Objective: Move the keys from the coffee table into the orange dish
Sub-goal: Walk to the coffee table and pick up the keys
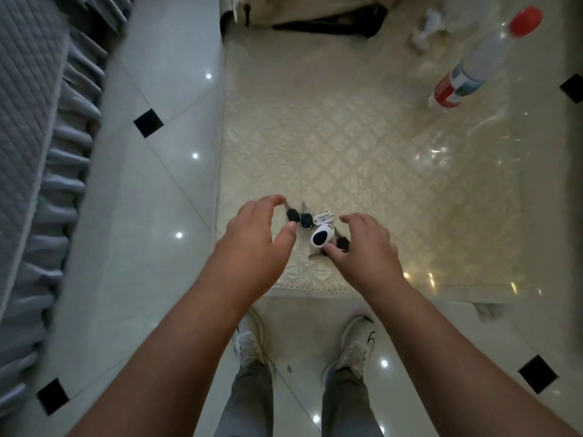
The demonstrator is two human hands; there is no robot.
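A bunch of keys (310, 227) with black heads and two white oval fobs lies near the front edge of the coffee table (362, 146), on its cream quilted cover. My left hand (255, 234) hovers just left of the bunch, fingers curved and apart, holding nothing. My right hand (366, 244) is at the right side of the bunch, fingers spread, with its thumb tip touching a black key head and the lower fob. The orange dish is not in view.
A white bottle (482, 58) with a red cap and red label lies tilted on the glossy right part of the table. A grey quilted sofa (34, 146) runs along the left. Tiled floor and my own shoes (356, 345) are below the table's edge.
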